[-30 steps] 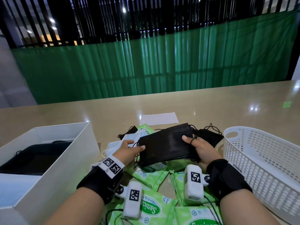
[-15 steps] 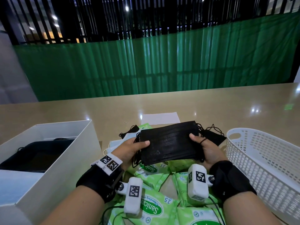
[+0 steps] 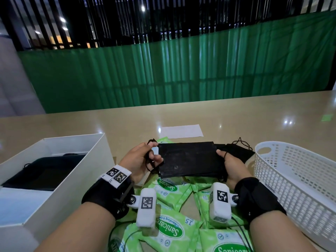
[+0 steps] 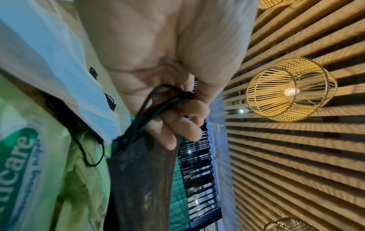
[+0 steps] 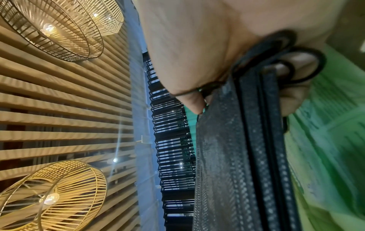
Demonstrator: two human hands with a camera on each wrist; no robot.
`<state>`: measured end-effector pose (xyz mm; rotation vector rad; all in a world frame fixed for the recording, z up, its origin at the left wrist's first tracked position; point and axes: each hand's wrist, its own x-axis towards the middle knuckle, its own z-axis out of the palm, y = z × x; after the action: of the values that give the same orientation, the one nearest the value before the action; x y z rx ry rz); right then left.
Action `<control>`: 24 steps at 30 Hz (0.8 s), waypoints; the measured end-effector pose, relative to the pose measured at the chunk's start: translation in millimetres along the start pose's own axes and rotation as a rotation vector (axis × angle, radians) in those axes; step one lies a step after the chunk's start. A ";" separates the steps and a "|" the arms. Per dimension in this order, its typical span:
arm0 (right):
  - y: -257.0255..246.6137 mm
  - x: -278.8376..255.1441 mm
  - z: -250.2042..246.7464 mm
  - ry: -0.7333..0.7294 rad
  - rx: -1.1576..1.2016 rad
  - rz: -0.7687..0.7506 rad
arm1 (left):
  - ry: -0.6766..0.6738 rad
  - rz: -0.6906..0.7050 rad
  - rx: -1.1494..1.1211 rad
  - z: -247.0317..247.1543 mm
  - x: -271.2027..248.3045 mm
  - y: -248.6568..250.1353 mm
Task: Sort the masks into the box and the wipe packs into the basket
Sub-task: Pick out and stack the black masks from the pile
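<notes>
- Since the earlier frame, the left hand (image 3: 141, 161) has shifted off the mask edge onto the ear loops (image 4: 156, 100), pinching them between thumb and fingers.
- The right hand (image 3: 231, 165) grips the opposite end of the stack of black masks (image 3: 189, 160), thumb on top (one loop crosses the thumb).
- The stack is held above the green wipe packs (image 3: 169, 231), between the white box (image 3: 76, 171) and the white basket (image 3: 298, 179).
</notes>
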<state>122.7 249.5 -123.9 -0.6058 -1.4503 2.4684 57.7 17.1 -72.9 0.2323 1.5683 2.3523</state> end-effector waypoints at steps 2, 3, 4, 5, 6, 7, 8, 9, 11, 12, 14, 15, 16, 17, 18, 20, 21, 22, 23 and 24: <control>0.4 3.7 -2.1 0.027 0.061 0.022 | -0.048 -0.004 0.050 1.9 -2.5 1.4; 0.4 4.3 -2.5 0.028 0.105 0.040 | -0.072 -0.004 0.088 2.2 -3.4 2.0; 1.1 6.6 -4.2 0.029 0.143 0.055 | -0.089 -0.001 0.125 2.8 -4.4 2.7; 0.7 6.6 -4.6 0.012 0.185 0.067 | -0.099 0.006 0.159 3.0 -4.6 3.4; -0.2 6.3 -5.2 -0.013 0.219 0.068 | -0.101 0.014 0.187 2.8 -4.5 4.1; -1.5 4.8 -5.5 -0.042 0.260 0.060 | -0.098 0.020 0.209 2.2 -3.8 4.4; -3.1 2.7 -5.7 -0.074 0.287 0.046 | -0.093 0.023 0.233 1.2 -3.3 4.8; -4.6 1.3 -6.0 -0.107 0.296 0.034 | -0.089 0.024 0.268 -0.2 -2.9 5.0; -7.4 -0.4 -7.9 -0.119 0.215 0.030 | -0.082 0.018 0.366 -3.4 -3.4 4.4; -7.0 1.4 -9.8 -0.097 0.156 0.038 | -0.079 0.013 0.404 -4.5 -4.5 3.9; -6.2 1.5 -9.2 -0.083 0.053 0.054 | -0.071 -0.001 0.429 -4.5 -6.8 2.7; -5.2 1.1 -7.5 -0.088 0.021 0.055 | -0.061 -0.002 0.418 -3.9 -6.7 2.3; -3.8 1.1 -5.7 -0.089 0.000 0.048 | -0.045 0.005 0.395 -2.9 -6.5 2.7; -2.8 1.6 -3.9 -0.086 -0.001 0.028 | -0.020 0.019 0.364 -2.8 -4.9 3.6; -1.7 2.3 -2.6 -0.075 0.015 -0.002 | 0.014 0.038 0.334 -3.4 -2.6 5.0; -1.6 3.9 -3.2 -0.047 0.058 -0.036 | 0.095 0.082 0.291 -7.1 3.1 7.9; -2.2 4.4 -3.8 -0.041 0.072 -0.048 | 0.131 0.101 0.272 -9.5 5.2 9.3; -2.3 4.4 -4.4 -0.038 0.065 -0.055 | 0.160 0.116 0.254 -11.6 6.9 10.5; -2.2 4.6 -4.8 -0.028 0.044 -0.059 | 0.180 0.125 0.243 -13.1 7.7 11.5; -1.5 5.3 -4.9 -0.013 0.008 -0.061 | 0.188 0.130 0.242 -13.8 7.8 12.3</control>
<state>120.1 256.0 -126.0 -0.5367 -1.4405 2.4351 44.2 3.4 -67.2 0.1744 1.9867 2.3338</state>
